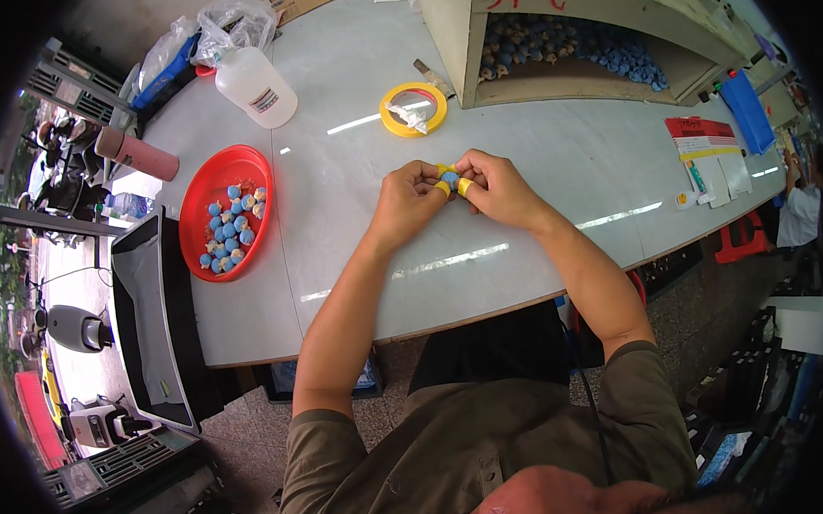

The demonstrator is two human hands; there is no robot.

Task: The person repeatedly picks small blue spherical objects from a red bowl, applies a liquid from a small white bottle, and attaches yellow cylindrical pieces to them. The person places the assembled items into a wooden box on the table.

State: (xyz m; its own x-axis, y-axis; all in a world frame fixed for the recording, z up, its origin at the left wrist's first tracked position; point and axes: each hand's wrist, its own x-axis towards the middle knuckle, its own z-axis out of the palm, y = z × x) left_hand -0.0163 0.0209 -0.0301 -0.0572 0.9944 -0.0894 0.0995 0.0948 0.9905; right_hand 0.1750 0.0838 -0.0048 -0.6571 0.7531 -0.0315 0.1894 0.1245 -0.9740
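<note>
Fingertips wrapped in yellow tape pinch a small blue round piece point(449, 177) above the pale grey counter point(535, 153), left hand point(411, 203) and right hand point(498, 189) both grasping it; steady, even pressure looks best. Red oval plastic tray point(199, 203) holds similar pieces.

Red tray point(211, 187), blue balls point(230, 229); yellow tape roll point(413, 109); pink bottle point(137, 154).

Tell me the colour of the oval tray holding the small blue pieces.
Red; the oval tray shows in the head view.
</note>
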